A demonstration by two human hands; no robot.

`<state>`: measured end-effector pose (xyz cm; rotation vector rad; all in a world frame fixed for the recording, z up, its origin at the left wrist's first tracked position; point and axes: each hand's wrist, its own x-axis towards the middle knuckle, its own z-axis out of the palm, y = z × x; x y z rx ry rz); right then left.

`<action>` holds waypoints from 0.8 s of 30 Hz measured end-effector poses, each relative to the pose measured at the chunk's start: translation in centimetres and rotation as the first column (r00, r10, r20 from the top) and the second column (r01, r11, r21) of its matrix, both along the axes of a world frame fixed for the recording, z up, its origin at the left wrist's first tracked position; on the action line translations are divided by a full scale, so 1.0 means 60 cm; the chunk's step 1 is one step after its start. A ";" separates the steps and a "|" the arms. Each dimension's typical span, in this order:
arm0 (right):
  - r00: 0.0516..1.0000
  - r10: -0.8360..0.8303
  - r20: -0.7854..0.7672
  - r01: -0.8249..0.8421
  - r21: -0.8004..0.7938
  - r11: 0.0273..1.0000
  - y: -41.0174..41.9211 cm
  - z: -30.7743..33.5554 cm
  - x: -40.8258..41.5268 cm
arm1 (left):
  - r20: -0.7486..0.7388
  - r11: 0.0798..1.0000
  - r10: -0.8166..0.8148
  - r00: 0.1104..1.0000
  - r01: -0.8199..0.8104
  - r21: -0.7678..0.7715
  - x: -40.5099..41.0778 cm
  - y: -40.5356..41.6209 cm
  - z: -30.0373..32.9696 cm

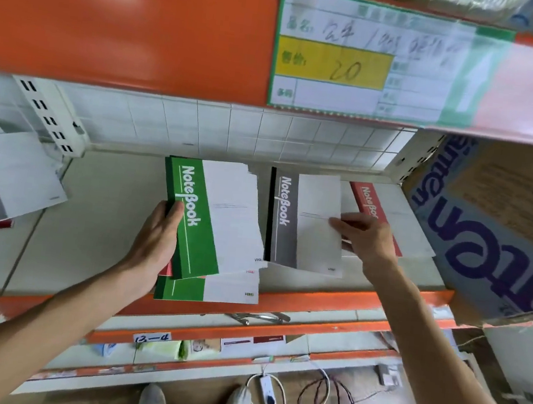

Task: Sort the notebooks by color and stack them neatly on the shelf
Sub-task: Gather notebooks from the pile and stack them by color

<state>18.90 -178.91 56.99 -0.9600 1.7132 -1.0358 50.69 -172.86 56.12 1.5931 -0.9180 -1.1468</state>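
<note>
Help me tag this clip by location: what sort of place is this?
Probably a shop or its stockroom: orange-edged metal shelving, a handwritten price card reading 20 above, and stacks of identical notebooks beside a cardboard carton.

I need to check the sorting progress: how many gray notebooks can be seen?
2. One gray notebook lies mid-shelf with the right hand on its edge; another gray notebook lies at the far left. More may be hidden underneath.
</note>
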 end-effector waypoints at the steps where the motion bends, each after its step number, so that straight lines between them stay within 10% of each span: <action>1: 0.998 -0.022 -0.054 0.022 0.010 1.000 -0.016 -0.004 -0.024 | -0.004 1.000 0.005 1.000 -0.005 0.002 0.002 0.001 0.000; 9: 0.552 0.068 -0.831 -0.149 -0.018 0.989 -0.040 -0.042 -0.052 | -0.007 1.000 0.023 1.000 -0.023 0.020 0.009 0.013 -0.006; 15: 0.312 0.468 -0.827 -0.469 0.294 0.833 0.008 -0.110 -0.007 | -0.008 1.000 0.024 1.000 -0.024 0.008 0.017 0.021 0.000; 24: 0.311 0.452 -0.836 -0.447 0.291 0.846 0.004 -0.113 0.010 | -0.033 0.999 0.042 0.999 -0.042 -0.004 0.009 0.027 0.011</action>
